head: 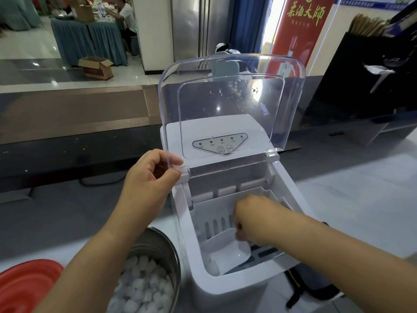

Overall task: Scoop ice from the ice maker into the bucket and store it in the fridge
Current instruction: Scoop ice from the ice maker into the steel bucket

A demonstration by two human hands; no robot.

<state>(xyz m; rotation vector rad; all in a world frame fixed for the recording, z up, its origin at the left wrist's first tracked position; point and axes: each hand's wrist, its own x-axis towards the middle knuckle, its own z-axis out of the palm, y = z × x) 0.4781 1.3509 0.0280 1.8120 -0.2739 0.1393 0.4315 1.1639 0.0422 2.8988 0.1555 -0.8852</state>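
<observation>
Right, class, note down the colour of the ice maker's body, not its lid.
The ice maker's body is white; the head view shows it best.

White counter carries the ice maker, steel bucket (ice cubes inside) and a red plastic object.

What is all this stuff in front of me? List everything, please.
ice maker: one, white, counter centre
lid: one, clear, raised open
scoop: one, white, inside ice maker
bucket: one, steel, lower left
ice: many pieces, white, in bucket
round object: one, red, bottom-left corner
cardboard box: one, brown, floor, upper left
banner: one, red, upper right
left hand: one, holds lid edge
right hand: one, grips scoop
</observation>
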